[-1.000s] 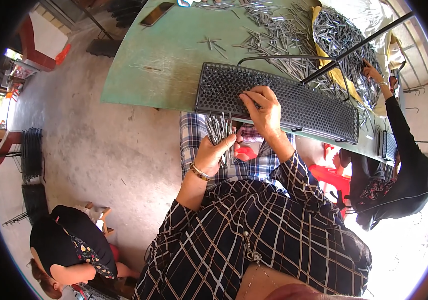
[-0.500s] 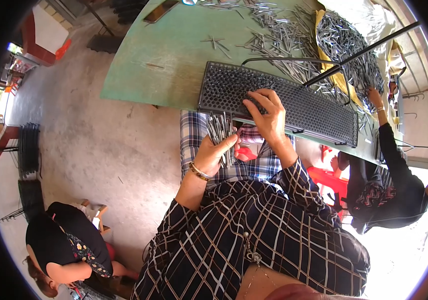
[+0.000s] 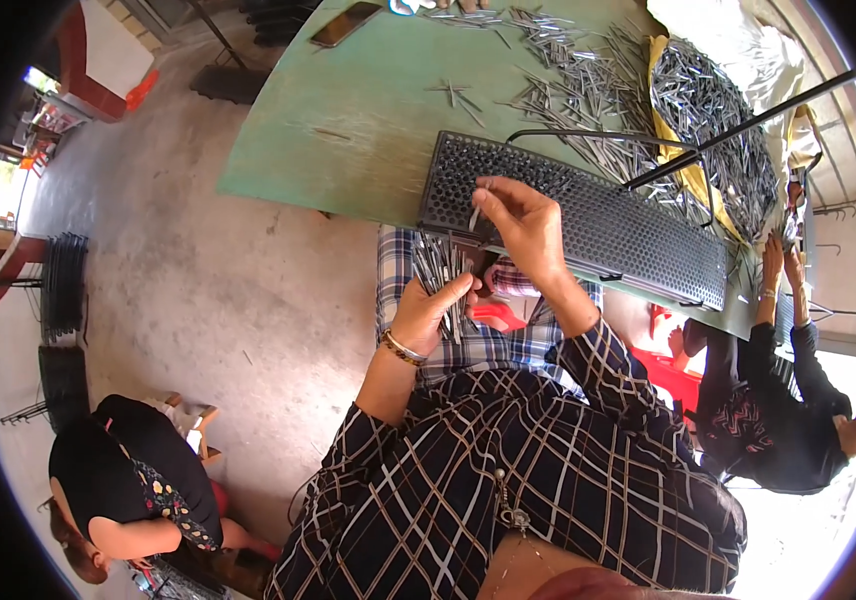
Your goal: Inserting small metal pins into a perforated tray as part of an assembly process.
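Observation:
My left hand [image 3: 426, 312] is closed around an upright bundle of thin metal rods [image 3: 434, 262], in front of the table edge. Just above the left front corner of a long black perforated rack [image 3: 608, 225], my right hand [image 3: 530, 228] pinches a single short rod [image 3: 475, 216] between thumb and fingertips. The rod hangs downward, and I cannot tell whether its lower end touches the rack. Many round holes cover the rack's top. Black bars [image 3: 598, 135] rise over its far side.
Loose rods [image 3: 588, 90] lie beyond the rack, beside an open sack [image 3: 713, 120] full of them. A phone [image 3: 346, 24] rests on the green table [image 3: 288, 150]. One co-worker [image 3: 778, 400] reaches in at right; another person [image 3: 138, 480] bends at lower left. Someone's fingers [image 3: 463, 4] show at top.
My right hand has risen from the rack's holes toward its left front corner, a rod now visible in its pinch. The right co-worker's reach has shifted from the sack to the table edge.

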`<state>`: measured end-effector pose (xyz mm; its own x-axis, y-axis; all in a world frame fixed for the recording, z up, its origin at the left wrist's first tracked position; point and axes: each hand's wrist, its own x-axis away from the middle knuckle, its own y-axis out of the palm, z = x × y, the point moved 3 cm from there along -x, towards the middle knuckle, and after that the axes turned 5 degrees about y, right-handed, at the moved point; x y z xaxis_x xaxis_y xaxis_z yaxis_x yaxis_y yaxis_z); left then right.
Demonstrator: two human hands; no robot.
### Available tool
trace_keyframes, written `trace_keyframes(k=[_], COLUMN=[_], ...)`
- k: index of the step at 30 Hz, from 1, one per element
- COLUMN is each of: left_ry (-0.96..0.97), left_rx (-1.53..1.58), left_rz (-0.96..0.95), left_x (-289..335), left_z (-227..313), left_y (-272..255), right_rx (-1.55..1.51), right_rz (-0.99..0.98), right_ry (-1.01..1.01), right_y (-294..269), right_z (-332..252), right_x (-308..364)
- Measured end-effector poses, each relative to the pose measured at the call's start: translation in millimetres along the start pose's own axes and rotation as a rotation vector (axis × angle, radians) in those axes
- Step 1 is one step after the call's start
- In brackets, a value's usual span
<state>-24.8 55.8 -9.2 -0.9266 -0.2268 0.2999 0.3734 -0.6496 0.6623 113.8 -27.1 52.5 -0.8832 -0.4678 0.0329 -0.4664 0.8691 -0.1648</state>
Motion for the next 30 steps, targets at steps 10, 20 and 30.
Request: trace_keyframes(k=[10, 20, 30], left_ry=[-0.008, -0.028, -0.036], left_rx=[0.020, 0.070, 0.029], left_rz=[0.038, 0.046, 0.040], left_x=[4, 5, 6], left_z=[5, 6, 2], left_y=[-8, -9, -10], right_rx=[0.426, 0.517, 0.724], right_rz=[0.093, 0.094, 0.135], right_ry=[-0.512, -0.562, -0.828], right_y=[38, 39, 38], right_z=[2, 7, 5], right_x=[-26, -20, -15])
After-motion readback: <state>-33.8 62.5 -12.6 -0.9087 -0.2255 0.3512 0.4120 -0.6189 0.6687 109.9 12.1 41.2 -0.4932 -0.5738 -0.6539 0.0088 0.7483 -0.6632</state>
